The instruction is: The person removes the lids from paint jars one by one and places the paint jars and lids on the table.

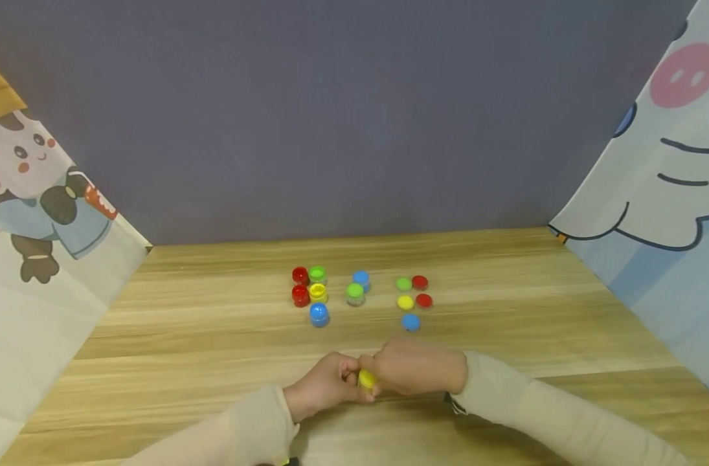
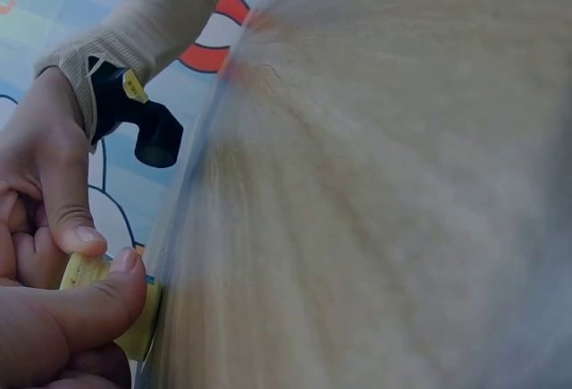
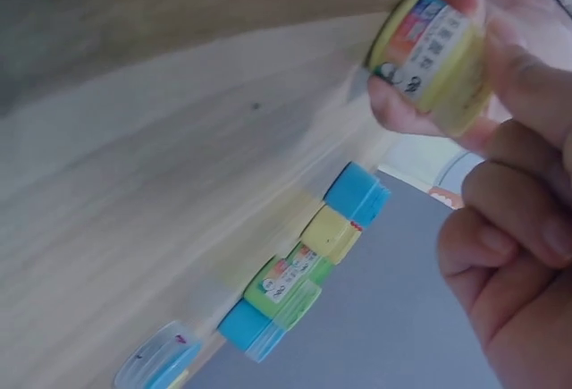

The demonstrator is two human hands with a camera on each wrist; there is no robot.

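Both hands hold a small yellow paint jar (image 1: 367,379) close over the front of the wooden table. The left hand (image 1: 324,386) grips the jar's body from the left, its thumb along the side in the left wrist view. From the right, the right hand (image 1: 423,367) pinches the yellow lid at the jar's top, fingers curled. In the right wrist view, a printed label (image 3: 429,45) shows on the jar. Behind the hands stand a blue jar (image 1: 318,315) and, to the right, a loose blue lid (image 1: 410,322).
Farther left are red jars (image 1: 300,296), a yellow jar (image 1: 318,294) and a green jar (image 1: 317,274). Mid-table stand a green-topped jar (image 1: 355,294) and a blue-topped jar (image 1: 361,279). Red lids (image 1: 424,301), a yellow lid (image 1: 405,302) and a green lid (image 1: 404,284) lie to the right.
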